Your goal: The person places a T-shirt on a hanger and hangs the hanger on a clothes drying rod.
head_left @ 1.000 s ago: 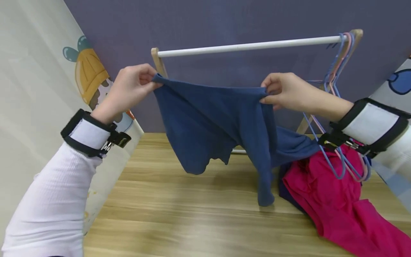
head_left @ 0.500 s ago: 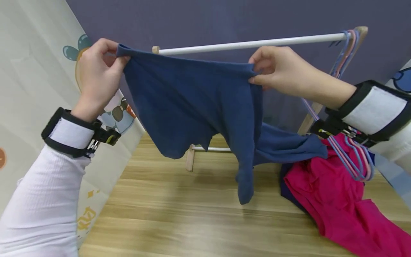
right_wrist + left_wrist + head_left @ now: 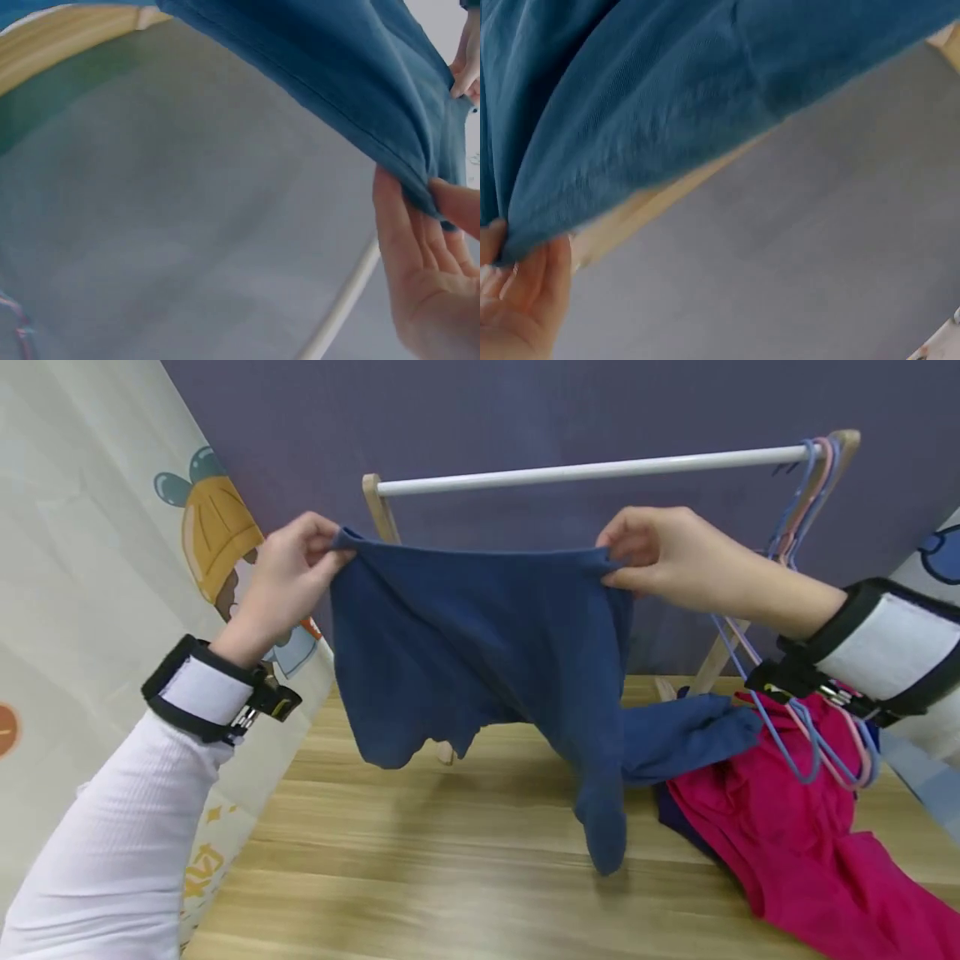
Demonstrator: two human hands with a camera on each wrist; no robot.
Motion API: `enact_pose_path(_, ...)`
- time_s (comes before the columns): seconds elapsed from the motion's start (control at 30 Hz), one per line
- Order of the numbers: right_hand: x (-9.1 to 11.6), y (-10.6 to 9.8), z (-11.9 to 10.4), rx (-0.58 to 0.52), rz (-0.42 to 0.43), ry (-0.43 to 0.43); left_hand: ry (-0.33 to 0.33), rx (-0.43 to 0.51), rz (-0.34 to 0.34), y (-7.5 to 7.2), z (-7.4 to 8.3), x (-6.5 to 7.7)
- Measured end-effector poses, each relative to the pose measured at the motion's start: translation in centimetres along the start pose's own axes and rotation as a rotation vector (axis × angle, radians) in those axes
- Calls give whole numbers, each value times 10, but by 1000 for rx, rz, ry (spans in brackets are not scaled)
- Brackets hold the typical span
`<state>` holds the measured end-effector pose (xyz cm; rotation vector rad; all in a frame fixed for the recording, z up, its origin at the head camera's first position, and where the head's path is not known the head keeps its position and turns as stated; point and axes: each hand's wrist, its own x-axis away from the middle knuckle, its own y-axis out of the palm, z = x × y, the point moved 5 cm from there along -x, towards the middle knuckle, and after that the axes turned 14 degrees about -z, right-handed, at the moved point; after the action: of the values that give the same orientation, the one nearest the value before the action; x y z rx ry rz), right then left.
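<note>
A dark blue garment is stretched wide by its upper edge, its cloth hanging loose below. At that edge's left corner my left hand pinches the cloth between thumb and fingers. The opposite corner is pinched by my right hand. One narrow tube of the garment dangles just over the table, and another trails right onto a magenta garment. In the left wrist view the edge of the blue cloth runs up from the fingers. The right wrist view shows the thumb pressing the cloth against the fingers.
Behind the cloth stands a rack with a white rail and wooden ends. Blue and pink hangers hang at its right end. Dark navy cloth shows under the magenta garment on the wooden table. A printed sheet borders the left.
Both hands first rose and shifted left with the blue garment, then came down and a little right again. The left part of the rail was briefly covered and shows once more.
</note>
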<state>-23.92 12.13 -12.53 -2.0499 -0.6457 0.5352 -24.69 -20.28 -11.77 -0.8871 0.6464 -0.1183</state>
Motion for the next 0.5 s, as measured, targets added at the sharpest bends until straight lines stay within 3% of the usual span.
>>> enact_pose_path(0.1,10,8,14,8,-58,43,35,-3,-127,23,-6,1)
enact_pose_path(0.23,24,17,31,59,-99,98,111,-2,-231,49,-9,6)
enact_pose_path(0.33,35,23,41,105,-82,115,152,25,-280,65,-9,11)
enact_pose_path(0.5,54,35,46,199,-50,35,155,65,-298,87,-9,18)
